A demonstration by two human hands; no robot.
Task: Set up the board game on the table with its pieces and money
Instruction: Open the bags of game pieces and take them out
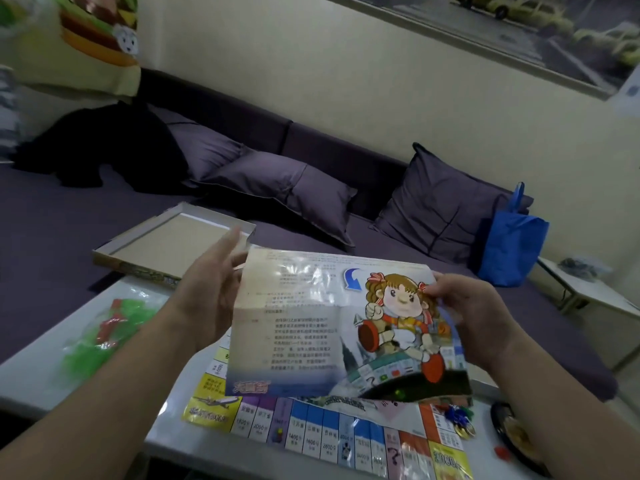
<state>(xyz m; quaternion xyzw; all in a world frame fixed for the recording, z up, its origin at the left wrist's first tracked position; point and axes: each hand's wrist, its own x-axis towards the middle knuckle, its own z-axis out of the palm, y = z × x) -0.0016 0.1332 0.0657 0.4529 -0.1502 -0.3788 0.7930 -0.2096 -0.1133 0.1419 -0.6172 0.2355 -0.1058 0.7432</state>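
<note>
I hold up a glossy printed sheet [311,323] with a cartoon girl and blocks of text, above the table. My right hand [474,317] pinches its right edge. My left hand [211,289] is at its left edge with fingers nearly straight; the thumb is hidden behind the sheet. Under the sheet the colourful game board [329,434] lies flat on the white table [41,372]. A clear bag of green and red plastic pieces [104,330] lies at the table's left. Small blue and gold pieces [460,420] sit by the board's right edge.
The empty game box half [166,251] rests on the purple sofa [52,237] beyond the table. A dark round plate [516,441] and a small red piece [502,453] are at the table's right. A blue bag [509,247] and cushions [287,192] stand on the sofa.
</note>
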